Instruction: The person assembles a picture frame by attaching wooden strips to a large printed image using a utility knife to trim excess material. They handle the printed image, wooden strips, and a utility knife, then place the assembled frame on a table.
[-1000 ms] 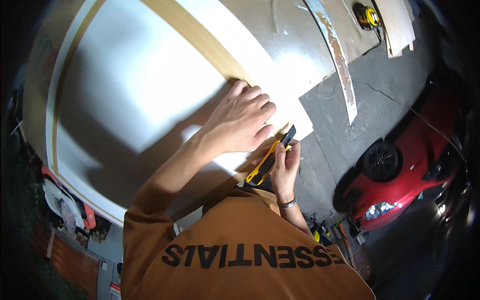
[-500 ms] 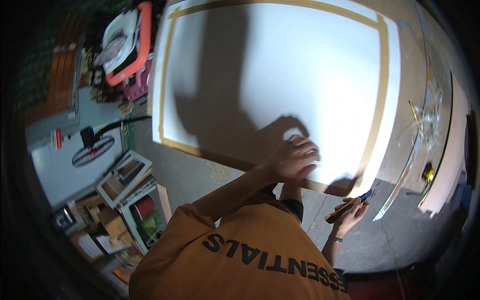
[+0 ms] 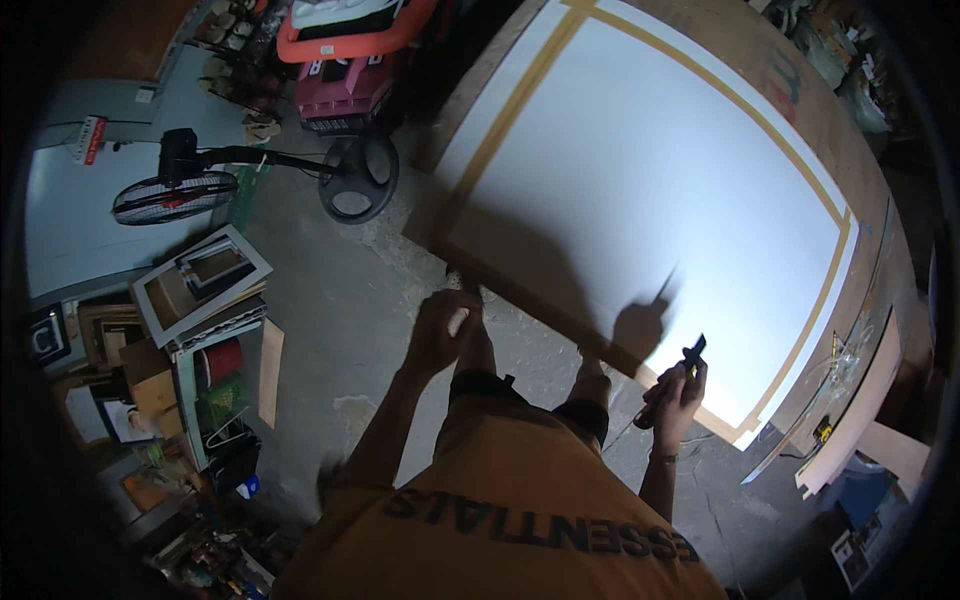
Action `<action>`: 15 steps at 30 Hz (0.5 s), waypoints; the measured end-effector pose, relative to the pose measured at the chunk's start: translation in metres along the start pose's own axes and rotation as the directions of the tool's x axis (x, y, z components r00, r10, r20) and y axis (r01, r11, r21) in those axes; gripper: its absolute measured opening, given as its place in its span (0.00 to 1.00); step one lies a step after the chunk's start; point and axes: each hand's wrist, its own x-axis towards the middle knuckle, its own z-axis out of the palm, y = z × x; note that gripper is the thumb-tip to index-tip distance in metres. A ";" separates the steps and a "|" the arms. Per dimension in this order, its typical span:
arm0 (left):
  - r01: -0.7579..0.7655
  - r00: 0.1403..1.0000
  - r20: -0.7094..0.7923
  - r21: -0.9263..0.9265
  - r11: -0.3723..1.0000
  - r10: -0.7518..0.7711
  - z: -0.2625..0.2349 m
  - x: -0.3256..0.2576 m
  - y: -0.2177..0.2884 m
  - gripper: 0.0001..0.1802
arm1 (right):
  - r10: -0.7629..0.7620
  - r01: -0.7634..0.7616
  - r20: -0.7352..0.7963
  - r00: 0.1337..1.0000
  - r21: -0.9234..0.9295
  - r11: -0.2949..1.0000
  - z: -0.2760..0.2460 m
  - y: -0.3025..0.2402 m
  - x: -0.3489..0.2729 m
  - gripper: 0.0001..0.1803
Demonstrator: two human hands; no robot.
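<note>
My right hand point(image 3: 678, 392) grips a black and yellow utility knife point(image 3: 686, 364), blade end pointing up toward a large white board point(image 3: 660, 170). The board lies flat on the concrete floor and has a tan tape border point(image 3: 805, 335). My left hand point(image 3: 443, 330) hangs over the floor just off the board's near edge, fingers curled. A pale spot shows at its fingers; whether it holds anything is unclear. My orange shirt point(image 3: 500, 500) fills the lower middle, and shadows of my body and hands fall on the board.
A black pedestal fan point(image 3: 175, 190) and a red ride-on machine point(image 3: 350, 50) stand at the upper left. White picture frames point(image 3: 200, 280), shelves and boxes crowd the left side. Planks and a yellow tool point(image 3: 822, 432) lie to the right of the board.
My left hand has lifted off the white board and now hangs over the floor. The view has swung and pulled back from the board. The knife stays in my right hand.
</note>
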 end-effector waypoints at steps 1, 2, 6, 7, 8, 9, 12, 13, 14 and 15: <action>0.030 0.999 -0.041 -0.011 0.999 -0.030 -0.020 -0.003 -0.030 0.06 | 0.036 -0.036 0.000 0.999 -0.021 0.999 0.029 0.003 -0.006 0.15; 0.144 0.987 -0.060 -0.068 0.987 -0.148 -0.037 -0.007 -0.059 0.06 | 0.064 -0.066 -0.023 0.998 -0.115 0.991 0.057 0.006 -0.012 0.14; 0.449 0.879 -0.042 -0.260 0.855 -0.474 -0.086 -0.027 -0.144 0.07 | 0.110 -0.107 0.037 0.993 -0.074 0.992 0.158 0.016 -0.050 0.12; 0.496 0.856 -0.003 -0.274 0.824 -0.516 -0.095 -0.032 -0.154 0.08 | 0.138 -0.129 0.070 0.988 -0.111 0.985 0.178 0.014 -0.061 0.12; 0.534 0.835 0.029 -0.283 0.797 -0.549 -0.104 -0.032 -0.163 0.08 | 0.136 -0.118 0.085 0.987 -0.185 0.976 0.196 0.011 -0.070 0.11; 0.528 0.843 0.061 -0.282 0.801 -0.534 -0.109 -0.029 -0.170 0.08 | 0.106 -0.087 0.101 0.989 -0.177 0.980 0.211 0.008 -0.081 0.11; 0.502 0.864 0.162 -0.234 0.832 -0.476 -0.112 -0.009 -0.173 0.08 | 0.068 -0.006 0.129 0.989 -0.430 0.903 0.243 0.005 -0.107 0.11; 0.313 0.949 0.090 -0.211 0.926 -0.301 -0.110 0.002 -0.172 0.09 | 0.008 0.040 0.106 0.994 -0.446 0.894 0.252 0.006 -0.115 0.10; 0.173 0.985 0.052 -0.156 0.972 -0.167 -0.107 0.016 -0.169 0.09 | 0.051 0.001 0.094 0.994 -0.487 0.873 0.256 0.007 -0.120 0.10; 0.038 0.999 0.021 -0.097 0.995 -0.036 -0.103 0.030 -0.165 0.10 | 0.114 -0.058 0.078 0.990 -0.516 0.855 0.260 0.008 -0.123 0.09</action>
